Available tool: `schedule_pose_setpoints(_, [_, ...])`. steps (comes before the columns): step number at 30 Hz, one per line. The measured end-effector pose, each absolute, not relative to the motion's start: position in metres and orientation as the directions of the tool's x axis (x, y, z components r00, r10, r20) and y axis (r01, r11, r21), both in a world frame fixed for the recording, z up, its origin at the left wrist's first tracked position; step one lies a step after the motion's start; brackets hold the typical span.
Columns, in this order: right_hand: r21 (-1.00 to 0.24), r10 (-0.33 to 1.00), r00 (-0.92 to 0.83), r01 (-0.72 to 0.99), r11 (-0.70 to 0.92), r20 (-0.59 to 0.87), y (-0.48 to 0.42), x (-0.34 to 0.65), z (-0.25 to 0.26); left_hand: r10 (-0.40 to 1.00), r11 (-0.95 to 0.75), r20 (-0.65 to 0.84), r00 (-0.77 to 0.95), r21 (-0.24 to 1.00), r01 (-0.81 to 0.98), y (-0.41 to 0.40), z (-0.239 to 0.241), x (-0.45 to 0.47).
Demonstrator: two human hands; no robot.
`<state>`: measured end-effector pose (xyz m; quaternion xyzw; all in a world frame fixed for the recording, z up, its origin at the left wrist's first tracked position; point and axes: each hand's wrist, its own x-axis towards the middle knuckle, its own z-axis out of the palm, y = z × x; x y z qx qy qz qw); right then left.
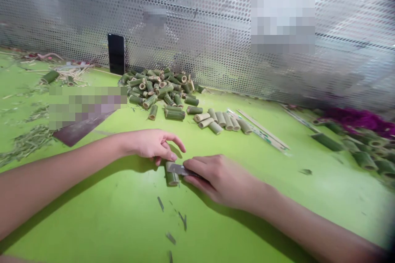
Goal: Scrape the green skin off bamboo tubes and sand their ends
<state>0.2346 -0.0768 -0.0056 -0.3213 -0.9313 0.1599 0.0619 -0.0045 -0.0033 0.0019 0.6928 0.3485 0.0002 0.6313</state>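
A short green bamboo segment (172, 177) lies on the green table (92, 213) between my hands. My left hand (151, 144) rests over its far end, fingers curled down and pressing on it. My right hand (216, 176) is closed around a small knife, whose grey blade (176, 168) lies across the top of the segment. Thin green shavings (182, 218) lie just in front of the segment.
A heap of cut bamboo segments (160, 86) sits by the perforated metal screen (216, 28), with a row of peeled pale ones (220, 121) beside it. A black phone (116, 53) leans on the screen. A cleaver blade (77, 129) lies left; more segments (364, 152) and purple material (361, 119) right.
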Motion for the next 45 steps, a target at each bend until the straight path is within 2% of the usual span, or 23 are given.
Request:
schedule_pose_setpoints(5, [-0.43,0.559,-0.822,0.545,0.719,-0.107,-0.08,0.243,0.007,0.49,0.049,-0.451,0.746,0.869,0.492,-0.003,0.002,-0.007])
schedule_pose_setpoints(8, [-0.455,0.522,-0.846,0.511,0.73,-0.113,-0.08,0.245,0.009,0.495,0.042,-0.44,0.749,0.874,0.485,-0.002,0.002,-0.008])
schedule_pose_setpoints(10, [-0.417,0.568,-0.822,0.534,0.736,-0.05,-0.078,0.245,0.006,0.487,0.021,-0.423,0.764,0.88,0.474,-0.002,0.002,-0.007])
schedule_pose_setpoints(15, [-0.207,0.706,-0.705,0.682,0.701,0.07,-0.074,0.236,-0.008,0.516,0.01,-0.422,0.745,0.873,0.488,-0.003,0.0,-0.002])
schedule_pose_setpoints(22, [-0.141,0.711,-0.699,0.699,0.701,0.069,-0.079,0.223,-0.008,0.535,0.002,-0.404,0.742,0.879,0.478,-0.001,-0.004,0.0])
schedule_pose_setpoints(30, [-0.235,0.696,-0.714,0.665,0.709,0.077,-0.08,0.223,-0.009,0.557,0.032,-0.389,0.734,0.893,0.449,-0.004,-0.004,-0.001])
schedule_pose_setpoints(39, [-0.403,0.638,-0.77,0.592,0.698,-0.024,-0.079,0.231,-0.001,0.537,0.054,-0.38,0.753,0.906,0.419,-0.013,-0.008,-0.002])
schedule_pose_setpoints(45, [-0.434,0.657,-0.748,0.624,0.65,-0.093,-0.081,0.234,0.005,0.582,0.089,-0.397,0.709,0.898,0.43,-0.019,-0.009,-0.001])
